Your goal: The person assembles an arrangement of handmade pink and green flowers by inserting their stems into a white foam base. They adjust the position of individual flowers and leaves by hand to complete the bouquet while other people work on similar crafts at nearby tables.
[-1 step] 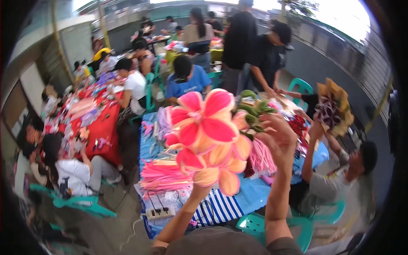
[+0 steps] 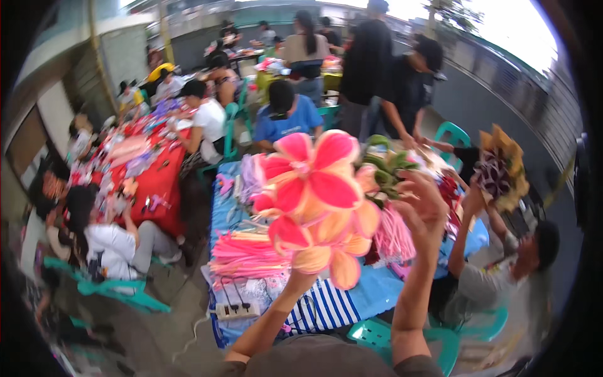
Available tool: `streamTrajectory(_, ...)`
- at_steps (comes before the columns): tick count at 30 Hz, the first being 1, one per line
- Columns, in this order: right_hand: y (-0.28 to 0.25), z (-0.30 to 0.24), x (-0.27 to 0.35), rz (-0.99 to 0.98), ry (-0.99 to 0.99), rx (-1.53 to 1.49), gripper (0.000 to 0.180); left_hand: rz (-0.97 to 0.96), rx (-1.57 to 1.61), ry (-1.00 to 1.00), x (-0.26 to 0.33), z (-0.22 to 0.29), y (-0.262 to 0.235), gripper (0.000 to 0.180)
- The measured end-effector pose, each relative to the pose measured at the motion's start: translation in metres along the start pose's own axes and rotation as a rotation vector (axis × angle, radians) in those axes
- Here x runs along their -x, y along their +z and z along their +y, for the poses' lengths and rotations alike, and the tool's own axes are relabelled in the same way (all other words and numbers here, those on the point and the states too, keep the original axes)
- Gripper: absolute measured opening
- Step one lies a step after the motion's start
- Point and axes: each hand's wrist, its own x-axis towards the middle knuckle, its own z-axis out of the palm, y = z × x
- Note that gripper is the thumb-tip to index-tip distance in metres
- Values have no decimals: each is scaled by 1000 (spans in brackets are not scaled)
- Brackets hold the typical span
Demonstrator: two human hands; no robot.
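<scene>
A bouquet of fuzzy handmade flowers (image 2: pixel 314 188) in hot pink and peach is raised in front of me above the table. My left hand (image 2: pixel 304 280) grips it from below; the blooms hide most of those fingers and the stems. Dark green fuzzy leaves (image 2: pixel 388 168) stick out on the bouquet's right side. Close beside them is my right hand (image 2: pixel 424 204), its fingers bent and apart, with nothing visible in them. Whether the fingertips touch the leaves I cannot tell.
The blue-covered table (image 2: pixel 377 289) carries bundled pink fuzzy sticks (image 2: pixel 248 254) and a power strip (image 2: pixel 237 311). To the right, a seated person lifts a brown-wrapped bouquet (image 2: pixel 499 169). A red-covered table (image 2: pixel 160 188) with people around it is at left. Green chairs (image 2: pixel 370 333) stand nearby.
The whole scene sits slightly farther right in the picture. My hands and the bouquet keep about the same arrangement.
</scene>
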Motion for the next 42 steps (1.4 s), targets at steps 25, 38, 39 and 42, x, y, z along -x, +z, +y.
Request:
streamTrajectory(25,109,71,152,-709,336,-175,63,182,96,-194,50,-16,-49,40)
streamTrajectory(38,66,53,158,-400,449,-341,59,-450,-616,-102,34,-50,-144,41)
streamTrajectory(39,61,55,160,-396,428,-305,59,-309,-469,-203,4,-36,-159,39)
streamTrajectory(42,44,75,170,-403,400,-232,59,37,-116,-101,-89,11,-184,31)
